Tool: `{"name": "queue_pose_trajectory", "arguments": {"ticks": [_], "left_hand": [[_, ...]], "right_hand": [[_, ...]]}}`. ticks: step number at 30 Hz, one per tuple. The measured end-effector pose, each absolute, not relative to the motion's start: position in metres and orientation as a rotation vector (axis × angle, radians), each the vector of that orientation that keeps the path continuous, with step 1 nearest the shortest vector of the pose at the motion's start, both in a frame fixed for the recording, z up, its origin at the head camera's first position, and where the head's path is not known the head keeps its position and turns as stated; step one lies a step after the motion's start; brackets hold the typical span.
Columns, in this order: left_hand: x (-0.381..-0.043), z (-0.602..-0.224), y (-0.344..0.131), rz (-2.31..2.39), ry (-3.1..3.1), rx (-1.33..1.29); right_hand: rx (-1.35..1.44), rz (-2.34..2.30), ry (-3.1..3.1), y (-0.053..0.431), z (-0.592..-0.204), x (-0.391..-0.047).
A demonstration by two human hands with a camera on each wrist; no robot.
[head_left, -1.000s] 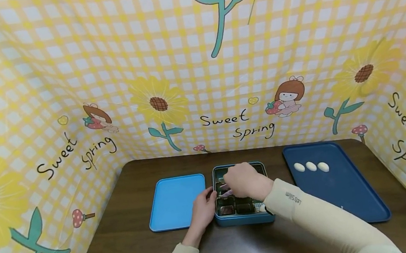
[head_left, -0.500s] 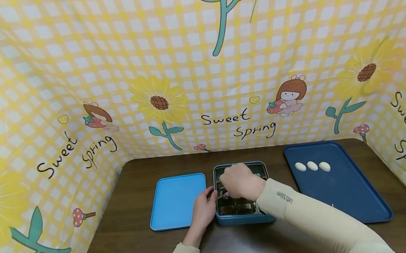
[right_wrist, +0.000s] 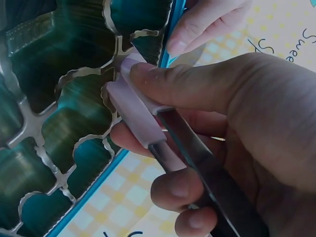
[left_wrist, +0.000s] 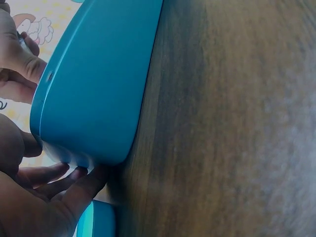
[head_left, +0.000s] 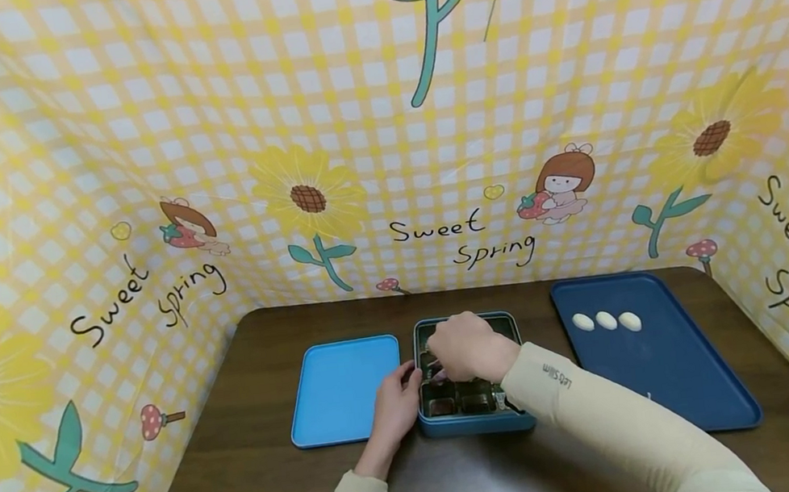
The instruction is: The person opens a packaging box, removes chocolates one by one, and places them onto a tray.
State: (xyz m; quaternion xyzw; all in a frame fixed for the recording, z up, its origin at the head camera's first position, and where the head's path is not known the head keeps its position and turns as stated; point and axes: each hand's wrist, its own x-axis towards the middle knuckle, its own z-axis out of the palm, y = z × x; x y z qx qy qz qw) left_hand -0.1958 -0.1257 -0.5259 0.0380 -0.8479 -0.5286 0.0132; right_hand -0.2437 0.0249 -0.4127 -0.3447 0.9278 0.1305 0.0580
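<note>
A blue box point(head_left: 477, 426), divided inside into several compartments, stands at the table's middle. My left hand point(head_left: 396, 405) touches its left side, the thumb at the rim; in the left wrist view the fingers point(left_wrist: 81, 190) lie against the outer wall. Over the box, my right hand point(head_left: 466, 349) grips small tongs point(right_wrist: 136, 116) with pale lilac tips and dark metal arms. In the right wrist view the tips are close together, right at the divider point(right_wrist: 32, 126) near the box's edge. What lies between the tips is hidden by the thumb.
Left of the box lies a light blue square lid point(head_left: 341, 394). On the right, a dark blue tray point(head_left: 674, 389) bears three white egg-shaped pieces point(head_left: 606, 321). A yellow checked cloth point(head_left: 384, 158) hangs behind the brown table point(head_left: 238, 475).
My right hand with the tongs has shifted slightly left over the box, then stays nearly still. The left hand keeps its place at the box's side.
</note>
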Motion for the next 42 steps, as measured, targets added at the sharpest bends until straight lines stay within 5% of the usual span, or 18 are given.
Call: {"name": "queue_pose_trajectory", "arguments": {"ticks": [42], "left_hand": [[-0.196,-0.525,-0.124,-1.651,-2.642,0.135]], "right_hand": [[-0.849,0.236,2.937,0.08,-0.358,-0.238]]}}
